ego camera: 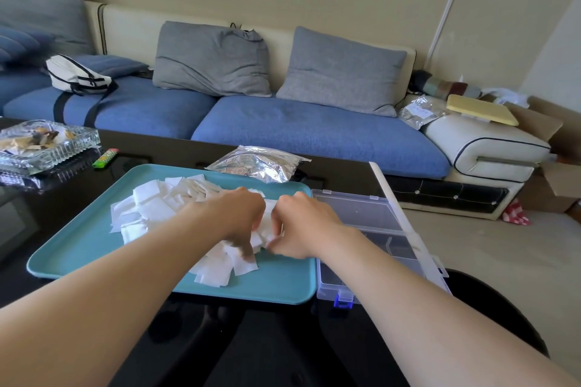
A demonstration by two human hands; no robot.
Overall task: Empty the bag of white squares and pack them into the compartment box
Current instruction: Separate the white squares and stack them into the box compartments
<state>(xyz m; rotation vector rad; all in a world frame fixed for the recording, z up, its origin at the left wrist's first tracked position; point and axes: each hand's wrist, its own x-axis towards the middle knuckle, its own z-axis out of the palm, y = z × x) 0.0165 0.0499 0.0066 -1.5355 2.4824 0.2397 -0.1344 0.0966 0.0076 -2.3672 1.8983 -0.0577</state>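
Your left hand (239,217) and right hand (301,226) meet over the pile of white squares (151,207) on a teal tray (94,248), each grip curled around a few squares, the open compartment box (371,220) just right of the tray, the foil bag (257,163) behind it on the counter (78,176).

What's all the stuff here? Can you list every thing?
white squares: many, white, heaped on the tray
tray: one, teal, on the table
compartment box: one, clear with a blue latch, lid open, right of the tray
foil bags: two, silver, one behind the tray, one on the sofa arm
ashtray: one, clear glass, table's far left
lighter: one, green, beside the ashtray
table: one, black
sofa: one, blue seats, behind the table
cushions: two, grey, on the sofa
strap bag: one, white, on the sofa
left hand: in the pile, gripping squares
right hand: beside it, gripping squares
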